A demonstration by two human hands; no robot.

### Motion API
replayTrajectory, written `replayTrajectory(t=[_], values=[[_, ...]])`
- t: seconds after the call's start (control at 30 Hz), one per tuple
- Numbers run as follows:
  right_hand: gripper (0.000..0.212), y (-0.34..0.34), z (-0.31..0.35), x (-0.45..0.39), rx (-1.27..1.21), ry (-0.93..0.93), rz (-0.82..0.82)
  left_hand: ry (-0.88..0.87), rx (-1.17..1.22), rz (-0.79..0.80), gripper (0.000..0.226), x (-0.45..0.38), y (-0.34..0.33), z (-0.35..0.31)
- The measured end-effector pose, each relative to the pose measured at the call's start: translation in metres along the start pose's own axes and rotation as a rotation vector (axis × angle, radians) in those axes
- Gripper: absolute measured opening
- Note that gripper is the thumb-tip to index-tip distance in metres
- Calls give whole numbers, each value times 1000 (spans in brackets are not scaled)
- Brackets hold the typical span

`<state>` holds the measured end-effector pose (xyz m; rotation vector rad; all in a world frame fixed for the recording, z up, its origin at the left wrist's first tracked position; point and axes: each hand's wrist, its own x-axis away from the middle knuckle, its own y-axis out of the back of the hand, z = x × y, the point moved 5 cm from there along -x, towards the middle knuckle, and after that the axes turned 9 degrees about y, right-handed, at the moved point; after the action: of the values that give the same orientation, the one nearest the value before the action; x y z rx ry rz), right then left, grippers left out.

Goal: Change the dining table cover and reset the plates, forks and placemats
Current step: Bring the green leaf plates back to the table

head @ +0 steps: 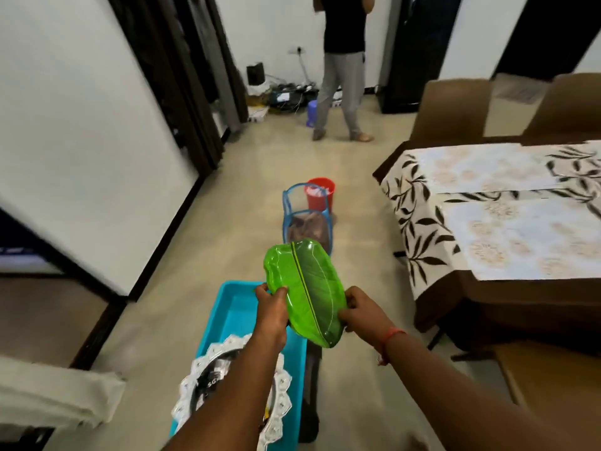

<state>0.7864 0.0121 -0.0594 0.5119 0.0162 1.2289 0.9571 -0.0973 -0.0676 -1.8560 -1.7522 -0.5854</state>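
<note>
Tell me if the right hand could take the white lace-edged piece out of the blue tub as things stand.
Probably not yet: the right hand and left hand both grip the green leaf plate, and the left forearm crosses over the lace-edged piece in the blue tub.

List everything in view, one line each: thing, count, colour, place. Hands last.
leaf-shaped plates: at least two stacked, green, held above the floor
tub: one, turquoise, floor, lower centre
doily: one, white lace, in the tub
mesh hamper: one, blue-framed, mid floor
bucket: one, red, behind the hamper
table cover: one, white with dark leaves, on the table
placemats: two, pale floral, on the cover
chairs: two, brown, beyond the table
bystander: one, grey trousers, background
left hand: grips the plates' left edge
right hand: grips their right edge
</note>
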Motion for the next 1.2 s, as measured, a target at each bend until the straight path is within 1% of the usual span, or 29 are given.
replayTrajectory(t=[0.13,0.23,0.3,0.47,0.6,0.73,0.83,0.97,1.03,1.13,1.2], values=[[13,76,-24,5,-4,-21,-104,-19,-83,56,24,19,-79,8],[24,140,-43,8,33,-9,-242,-13,-114,66,23,33,-142,28],[24,192,-56,12,66,-5,-329,-17,-138,88,22,43,-195,47],[22,309,-104,22,163,-62,-424,-22,-209,166,26,69,-320,85],[17,351,-126,29,140,-105,-470,-42,-286,180,29,77,-372,89],[13,386,-140,16,91,-100,-548,-82,-370,195,31,63,-420,84],[11,405,-151,1,94,-122,-568,-115,-453,196,34,43,-449,81],[8,436,-163,-30,108,-182,-628,-119,-560,253,30,6,-498,75],[11,447,-169,-48,114,-224,-668,-131,-617,286,34,-14,-521,69],[15,454,-175,-72,73,-301,-724,-69,-707,330,43,-44,-542,63],[13,455,-176,-89,37,-325,-770,-49,-741,352,42,-63,-551,53]])
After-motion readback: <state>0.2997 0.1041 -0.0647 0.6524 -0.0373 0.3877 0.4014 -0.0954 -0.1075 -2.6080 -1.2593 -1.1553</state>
